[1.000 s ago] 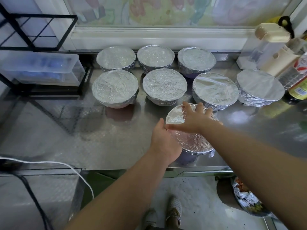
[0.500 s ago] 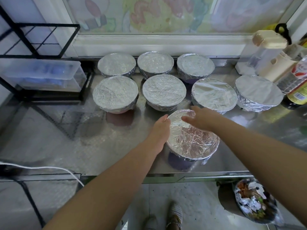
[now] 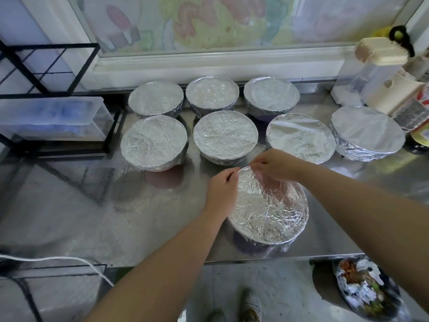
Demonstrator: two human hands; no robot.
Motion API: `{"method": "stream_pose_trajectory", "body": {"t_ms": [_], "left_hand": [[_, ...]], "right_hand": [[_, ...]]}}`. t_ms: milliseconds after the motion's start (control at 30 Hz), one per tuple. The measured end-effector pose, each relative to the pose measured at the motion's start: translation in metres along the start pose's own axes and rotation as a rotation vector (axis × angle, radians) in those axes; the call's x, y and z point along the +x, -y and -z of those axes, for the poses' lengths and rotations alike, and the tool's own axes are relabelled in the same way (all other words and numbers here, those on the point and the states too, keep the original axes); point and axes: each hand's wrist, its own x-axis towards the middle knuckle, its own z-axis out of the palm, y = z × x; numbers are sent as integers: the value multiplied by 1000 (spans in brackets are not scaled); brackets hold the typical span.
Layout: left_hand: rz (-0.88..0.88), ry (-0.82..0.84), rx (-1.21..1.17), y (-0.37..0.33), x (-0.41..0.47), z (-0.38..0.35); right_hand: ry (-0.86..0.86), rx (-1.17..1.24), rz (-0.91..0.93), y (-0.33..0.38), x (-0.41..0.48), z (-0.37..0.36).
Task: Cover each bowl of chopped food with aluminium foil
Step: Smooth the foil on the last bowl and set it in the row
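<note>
1. Head view: the front bowl (image 3: pixel 242 241) sits near the counter (image 3: pixel 139 217) edge, its foil (image 3: pixel 267 212) mostly pressed down.
2. Left hand (image 3: pixel 221 190) and right hand (image 3: pixel 276 165) each hold a pinching grip on the raised far edge of the foil.
3. The bowl lies nearer the person than both grips, so that edge probably needs folding down over the far rim.

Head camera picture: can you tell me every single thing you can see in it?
covered bowls: seven, silver foil tops, two rows at the back of the counter
front bowl: one, purple, near the counter edge
foil: one sheet, silver, over the front bowl
counter: one, grey steel, under the bowls
wire rack: one, black, far left
plastic box: one, clear, in the rack
cable: one, white, lower left
lidded container: one, clear with cream lid, far right
left hand: one, pinching the foil at the bowl's far rim
right hand: one, pinching the same foil edge
</note>
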Motion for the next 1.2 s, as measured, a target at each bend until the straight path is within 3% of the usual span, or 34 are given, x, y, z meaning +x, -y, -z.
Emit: {"method": "stream_pose_trajectory", "body": {"t_ms": [433, 567, 733, 833, 933, 1033, 1200], "left_hand": [[-70, -53, 40, -2, 5, -1], [-123, -102, 143, -4, 13, 10], [-590, 62, 556, 21, -21, 29], [-920, 163, 786, 36, -42, 40], [-1216, 164, 833, 47, -60, 40], [-1308, 69, 881, 57, -68, 37], [-1331, -8, 892, 56, -68, 34]], "right_hand": [[-269, 114, 58, -16, -1, -19], [-369, 171, -40, -15, -10, -19], [-370, 141, -5, -23, -45, -32], [-377, 17, 238, -20, -87, -42], [-406, -88, 553, -22, -119, -57], [-484, -201, 757, -24, -130, -82], [-582, -263, 802, -25, -122, -107]]}}
